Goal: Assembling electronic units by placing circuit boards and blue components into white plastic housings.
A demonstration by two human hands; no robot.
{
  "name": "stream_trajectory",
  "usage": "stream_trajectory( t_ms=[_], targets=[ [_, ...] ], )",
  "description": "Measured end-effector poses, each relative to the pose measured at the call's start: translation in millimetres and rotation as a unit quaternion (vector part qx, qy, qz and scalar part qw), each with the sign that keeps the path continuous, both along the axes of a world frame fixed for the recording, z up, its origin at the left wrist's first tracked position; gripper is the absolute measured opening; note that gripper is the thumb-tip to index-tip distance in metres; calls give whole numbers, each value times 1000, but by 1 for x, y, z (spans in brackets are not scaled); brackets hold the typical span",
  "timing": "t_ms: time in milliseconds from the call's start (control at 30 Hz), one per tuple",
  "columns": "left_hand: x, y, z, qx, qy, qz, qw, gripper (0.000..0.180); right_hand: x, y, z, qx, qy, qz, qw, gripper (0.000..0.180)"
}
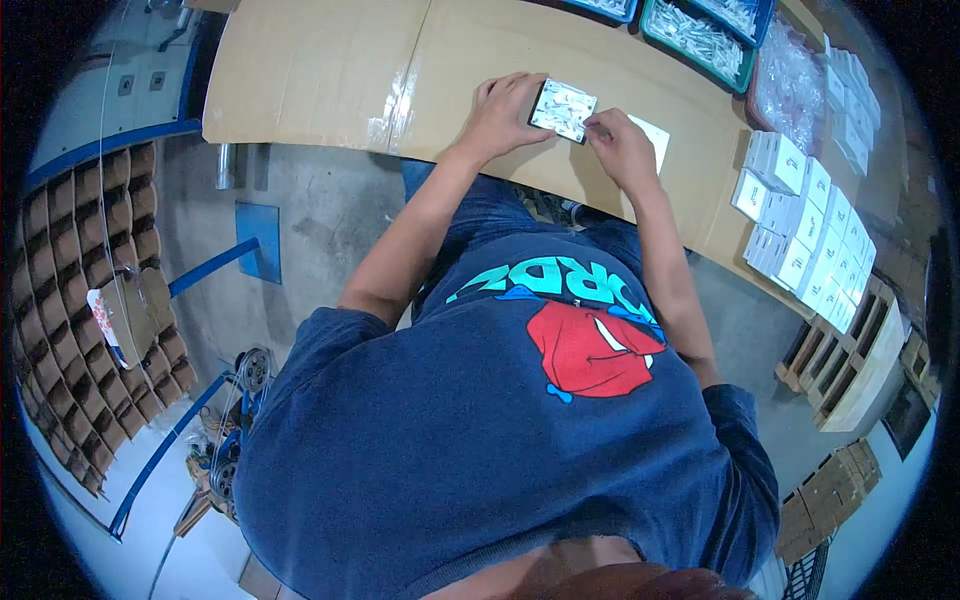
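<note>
My left hand (503,118) grips the left side of a small flat box (563,109) with a dark rim. Small white and clear pieces lie inside it, too fine to name. My right hand (625,150) is at the box's right edge, thumb and fingers pinched together. Whatever sits between those fingertips is hidden. Partly behind my right hand, a flat white piece (658,140), perhaps a lid or another box, rests on the cardboard-covered table (330,75).
At the far right stand a green bin (695,45) and blue bins (735,15) of small white parts. Beside them is a red bin (790,85) of clear plastic bags. Stacked white boxes (805,225) occupy the table's right end. A wooden pallet (845,350) lies below.
</note>
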State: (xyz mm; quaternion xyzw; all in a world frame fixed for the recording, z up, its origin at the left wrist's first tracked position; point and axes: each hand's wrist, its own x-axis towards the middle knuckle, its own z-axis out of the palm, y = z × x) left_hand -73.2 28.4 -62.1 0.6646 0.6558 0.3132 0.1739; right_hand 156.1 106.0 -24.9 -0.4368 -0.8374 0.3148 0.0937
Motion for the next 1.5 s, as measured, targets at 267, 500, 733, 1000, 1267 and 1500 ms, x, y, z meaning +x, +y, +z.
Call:
stream_trajectory(
  t_ms=[267, 500, 733, 1000, 1267, 1500],
  targets=[
    [-2, -1, 0, 38, 11, -4, 999, 94, -1, -7, -3, 29, 43, 1, 999, 29],
    [-4, -3, 0, 2, 101, 4, 995, 99, 0, -25, -22, 25, 99, -53, 993, 39],
    [-3, -3, 2, -12, 132, 14, 991, 98, 3, -30, -43, 137, 165, -41, 976, 38],
    [-4, -2, 5, -27, 116, 13, 993, 96, 2, -32, -44, 128, 167, -44, 977, 39],
    [-1, 0, 11, -22, 116, 13, 993, 95, 1, -29, -33, 95, 170, -51, 980, 39],
    [-1, 2, 19, -25, 125, 5, 992, 90, 5, -13, -22, 112, 193, -53, 973, 27]
  ],
)
